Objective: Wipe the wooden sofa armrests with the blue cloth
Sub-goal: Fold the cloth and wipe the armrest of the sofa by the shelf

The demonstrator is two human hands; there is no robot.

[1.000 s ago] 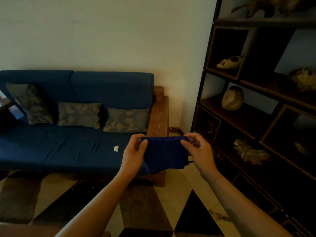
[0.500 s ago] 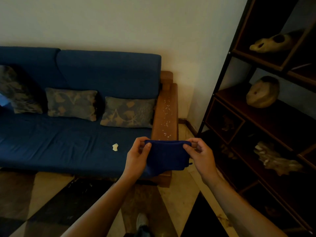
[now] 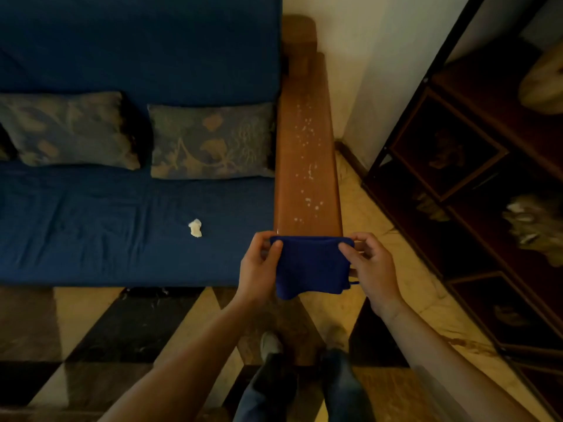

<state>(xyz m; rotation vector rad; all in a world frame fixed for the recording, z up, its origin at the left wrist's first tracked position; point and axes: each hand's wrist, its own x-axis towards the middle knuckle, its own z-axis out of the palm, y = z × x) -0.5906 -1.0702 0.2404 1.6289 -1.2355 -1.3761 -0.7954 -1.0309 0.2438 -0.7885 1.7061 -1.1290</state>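
Home living room. Blue upholstered sofa with a wide wooden armrest sits against a plain pale wall. Two patterned throw cushions lean on the backrest. Floor is tiled in a dark and cream diamond pattern. On the right, a dark wooden display shelf with open cubbies holds decorative pieces, too blurred to identify.

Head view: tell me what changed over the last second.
The person stepped up to the armrest and looked down; the cloth now hangs at its near end. Both hands, left and right, still pinch the cloth's top corners. White specks remain on the armrest, the scrap on the seat.
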